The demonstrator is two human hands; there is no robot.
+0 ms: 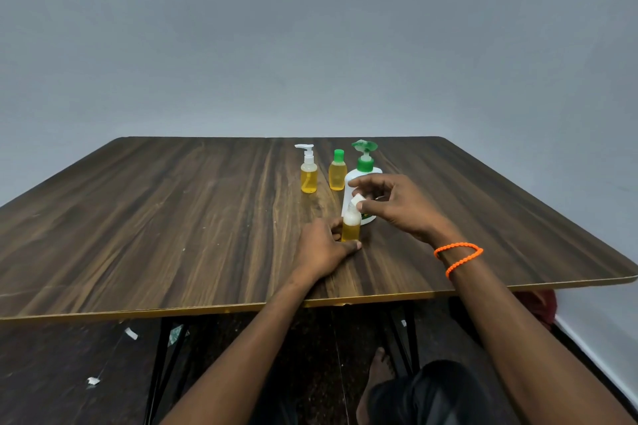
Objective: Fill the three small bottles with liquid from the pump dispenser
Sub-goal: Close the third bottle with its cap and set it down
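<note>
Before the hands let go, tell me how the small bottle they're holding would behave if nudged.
The small bottle is tall and narrow on a small base, so it would probably tip rather than slide. It looks mostly full of yellow liquid, likely giving some steadying weight low down. The left hand grips its base while the right hand pinches its white cap; if unsealed, tipping may spill.

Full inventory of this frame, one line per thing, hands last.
Wooden table: 1, dark brown, fills mid-frame.
Large white pump dispenser with green pump: 1, far centre, behind right hand.
Small clear bottle with white pump top: 1, yellow liquid, far centre-left.
Small clear bottle with green cap: 1, yellow liquid, beside dispenser.
Small clear bottle with white cap: 1, yellow liquid, held between hands.
Orange bead bracelet: 1, right wrist.
Left hand: grips bottle base.
Right hand: pinches white cap.
</note>
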